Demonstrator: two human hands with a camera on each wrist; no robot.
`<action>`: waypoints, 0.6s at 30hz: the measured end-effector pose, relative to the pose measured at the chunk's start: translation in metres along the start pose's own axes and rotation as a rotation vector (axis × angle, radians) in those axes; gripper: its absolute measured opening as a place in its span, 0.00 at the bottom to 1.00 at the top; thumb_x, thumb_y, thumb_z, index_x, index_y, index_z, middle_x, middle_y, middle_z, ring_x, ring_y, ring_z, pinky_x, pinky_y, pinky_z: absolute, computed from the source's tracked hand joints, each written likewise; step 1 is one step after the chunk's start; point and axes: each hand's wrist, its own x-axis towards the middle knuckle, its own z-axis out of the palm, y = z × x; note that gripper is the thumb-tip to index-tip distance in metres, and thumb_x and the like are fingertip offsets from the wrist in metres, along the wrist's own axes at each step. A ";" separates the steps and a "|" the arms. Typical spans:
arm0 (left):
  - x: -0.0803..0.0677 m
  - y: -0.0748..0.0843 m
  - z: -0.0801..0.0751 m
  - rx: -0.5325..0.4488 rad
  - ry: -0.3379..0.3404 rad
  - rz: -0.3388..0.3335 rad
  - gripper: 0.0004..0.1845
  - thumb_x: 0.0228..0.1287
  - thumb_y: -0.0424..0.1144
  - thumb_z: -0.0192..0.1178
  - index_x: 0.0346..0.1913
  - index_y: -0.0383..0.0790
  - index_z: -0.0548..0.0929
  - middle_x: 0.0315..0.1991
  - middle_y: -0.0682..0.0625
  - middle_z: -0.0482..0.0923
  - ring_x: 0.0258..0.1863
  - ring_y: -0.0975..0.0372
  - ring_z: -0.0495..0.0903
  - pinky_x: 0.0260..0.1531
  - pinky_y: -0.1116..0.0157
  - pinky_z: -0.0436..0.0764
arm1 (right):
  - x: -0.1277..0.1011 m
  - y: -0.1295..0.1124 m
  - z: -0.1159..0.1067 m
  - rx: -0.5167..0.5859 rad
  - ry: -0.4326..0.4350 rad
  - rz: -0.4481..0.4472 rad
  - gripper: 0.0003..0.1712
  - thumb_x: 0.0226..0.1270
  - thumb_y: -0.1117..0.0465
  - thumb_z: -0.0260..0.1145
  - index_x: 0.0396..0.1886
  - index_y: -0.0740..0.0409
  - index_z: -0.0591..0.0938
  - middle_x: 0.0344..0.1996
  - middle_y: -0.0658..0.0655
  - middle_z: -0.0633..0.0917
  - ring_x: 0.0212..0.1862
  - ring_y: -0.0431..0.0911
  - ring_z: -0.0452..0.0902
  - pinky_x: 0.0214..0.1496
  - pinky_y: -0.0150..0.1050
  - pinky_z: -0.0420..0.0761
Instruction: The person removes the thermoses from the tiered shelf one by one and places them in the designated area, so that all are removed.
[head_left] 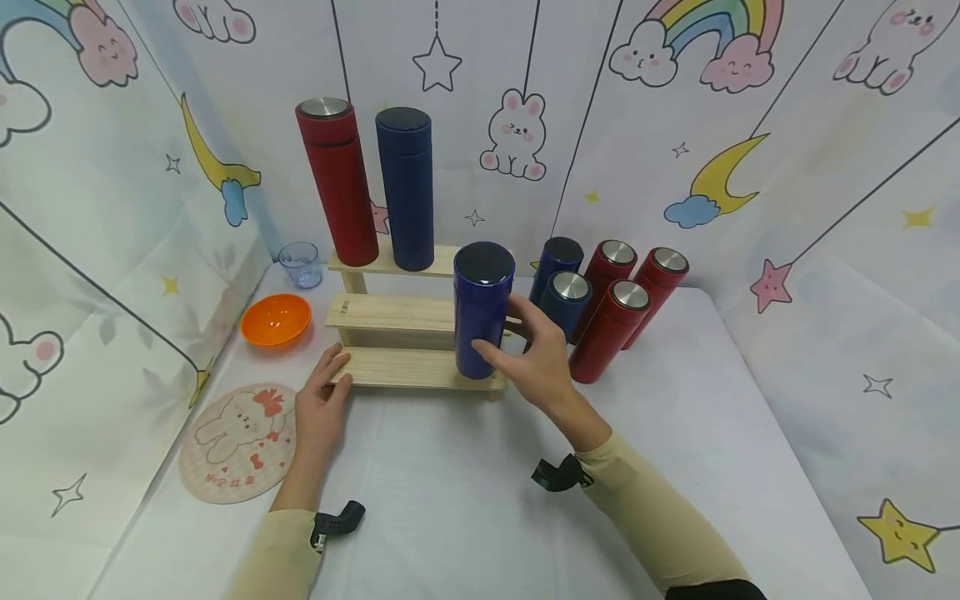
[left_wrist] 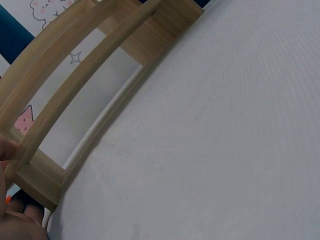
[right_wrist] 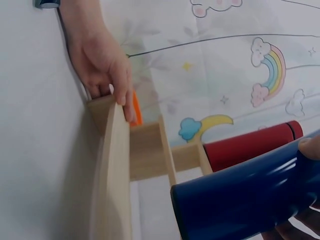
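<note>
A three-step wooden rack (head_left: 390,315) stands mid-table. On its lowest step, at the right end, a glossy blue flask (head_left: 480,300) stands upright, and my right hand (head_left: 513,337) grips it around the lower body. The right wrist view shows the blue flask (right_wrist: 245,195) close up, with a fingertip (right_wrist: 311,148) on it. My left hand (head_left: 324,398) rests with straight fingers against the left end of the lowest step; the left hand (right_wrist: 102,60) lies over the end of the rack (right_wrist: 115,165). A red flask (head_left: 337,179) and a navy flask (head_left: 406,187) stand on the top step.
Right of the rack stands a cluster of two navy flasks (head_left: 564,296) and three red flasks (head_left: 611,329). At the left are an orange bowl (head_left: 275,319), a clear cup (head_left: 300,263) and a round rabbit coaster (head_left: 238,442). Printed cloth walls enclose the white table (head_left: 465,500).
</note>
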 end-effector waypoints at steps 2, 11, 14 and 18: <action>0.000 0.000 0.000 0.002 0.001 0.003 0.20 0.82 0.31 0.61 0.72 0.38 0.83 0.80 0.57 0.70 0.81 0.64 0.63 0.72 0.71 0.67 | -0.003 0.001 -0.003 -0.009 0.003 -0.001 0.39 0.63 0.62 0.84 0.73 0.60 0.80 0.64 0.56 0.86 0.63 0.50 0.85 0.63 0.51 0.85; 0.000 -0.001 0.000 -0.014 -0.001 0.002 0.21 0.82 0.32 0.62 0.72 0.38 0.83 0.80 0.56 0.70 0.81 0.63 0.63 0.71 0.73 0.67 | -0.013 0.004 -0.019 -0.034 0.031 0.014 0.40 0.61 0.65 0.84 0.73 0.60 0.79 0.64 0.59 0.86 0.61 0.55 0.86 0.62 0.55 0.85; 0.000 -0.001 0.000 -0.023 -0.002 0.006 0.21 0.82 0.31 0.62 0.72 0.38 0.83 0.80 0.55 0.70 0.81 0.62 0.63 0.71 0.73 0.67 | -0.016 0.005 -0.025 -0.036 0.045 0.015 0.40 0.61 0.66 0.84 0.73 0.59 0.80 0.63 0.58 0.87 0.60 0.54 0.87 0.61 0.57 0.86; 0.000 0.000 0.001 -0.035 0.000 0.012 0.20 0.82 0.31 0.61 0.72 0.37 0.83 0.80 0.55 0.70 0.81 0.62 0.63 0.71 0.72 0.67 | -0.020 0.007 -0.033 -0.041 0.063 0.018 0.40 0.60 0.65 0.85 0.73 0.58 0.80 0.63 0.57 0.87 0.59 0.53 0.87 0.60 0.55 0.86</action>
